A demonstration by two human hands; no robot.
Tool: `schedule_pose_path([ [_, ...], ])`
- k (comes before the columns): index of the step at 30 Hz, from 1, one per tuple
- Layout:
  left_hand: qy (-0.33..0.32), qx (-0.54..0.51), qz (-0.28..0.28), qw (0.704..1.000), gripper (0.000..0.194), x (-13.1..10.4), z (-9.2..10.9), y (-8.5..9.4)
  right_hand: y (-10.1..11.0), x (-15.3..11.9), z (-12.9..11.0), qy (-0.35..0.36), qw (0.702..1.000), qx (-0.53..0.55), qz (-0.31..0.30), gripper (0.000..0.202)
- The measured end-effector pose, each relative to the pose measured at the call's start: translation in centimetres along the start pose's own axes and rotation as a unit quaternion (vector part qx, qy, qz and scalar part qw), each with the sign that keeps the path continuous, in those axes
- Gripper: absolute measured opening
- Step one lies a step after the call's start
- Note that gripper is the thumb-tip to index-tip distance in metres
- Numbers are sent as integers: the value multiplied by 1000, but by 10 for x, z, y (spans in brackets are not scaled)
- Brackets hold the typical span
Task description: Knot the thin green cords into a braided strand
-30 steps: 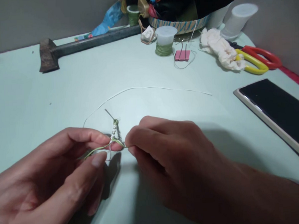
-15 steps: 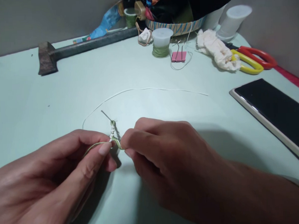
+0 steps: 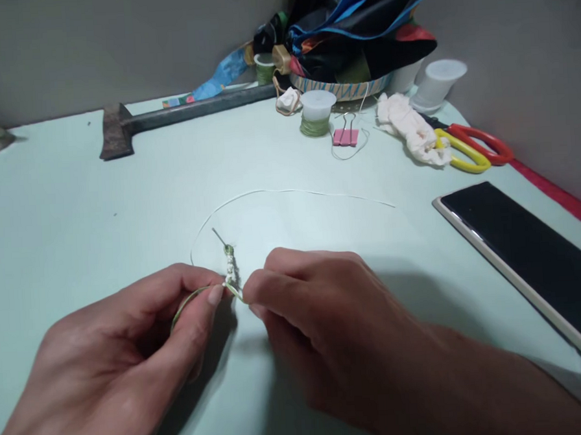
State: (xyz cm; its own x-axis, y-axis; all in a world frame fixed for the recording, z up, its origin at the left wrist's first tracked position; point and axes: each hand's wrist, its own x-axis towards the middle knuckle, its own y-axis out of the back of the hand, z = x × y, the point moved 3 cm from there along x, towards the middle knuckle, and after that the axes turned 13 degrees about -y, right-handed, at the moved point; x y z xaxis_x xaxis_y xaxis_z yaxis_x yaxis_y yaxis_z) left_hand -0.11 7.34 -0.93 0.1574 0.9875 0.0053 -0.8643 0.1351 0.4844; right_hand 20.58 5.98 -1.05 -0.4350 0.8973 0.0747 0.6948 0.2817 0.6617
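A small knotted piece of green and white cord (image 3: 230, 263) stands out between my hands, with a thin metal pin (image 3: 218, 236) through its top loop. My left hand (image 3: 146, 348) pinches the cords at the lower end of the knots between thumb and index finger, and a green strand curves back over it. My right hand (image 3: 319, 307) is closed on the green cord ends just right of the knots. A long white thread (image 3: 279, 191) arcs over the table beyond both hands.
A phone (image 3: 531, 257) lies at the right. Behind are a hammer (image 3: 178, 116), a green thread spool (image 3: 315, 115), a pink binder clip (image 3: 345, 137), crumpled white cloth (image 3: 410, 128), scissors (image 3: 476, 146) and a patterned basket (image 3: 356, 89) holding dark fabric.
The camera view has tilted up and shifted, so background objects sit lower. The green cord between my hands looks straighter, and my left fingers are closer together around the knots.
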Motion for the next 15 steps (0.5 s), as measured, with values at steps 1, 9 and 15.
schedule_pose_path([
  [1,1,-3,1,1000,37,0,0,0,0,0,0,4,1000,6,-5,19],
  [9,21,-20,-7,1000,40,-2,-2,-7,1,0,-1,32,999,11,-41,24],
  [15,54,-26,-14,998,43,-8,-4,-10,2,0,-2,44,998,-20,-41,26],
])
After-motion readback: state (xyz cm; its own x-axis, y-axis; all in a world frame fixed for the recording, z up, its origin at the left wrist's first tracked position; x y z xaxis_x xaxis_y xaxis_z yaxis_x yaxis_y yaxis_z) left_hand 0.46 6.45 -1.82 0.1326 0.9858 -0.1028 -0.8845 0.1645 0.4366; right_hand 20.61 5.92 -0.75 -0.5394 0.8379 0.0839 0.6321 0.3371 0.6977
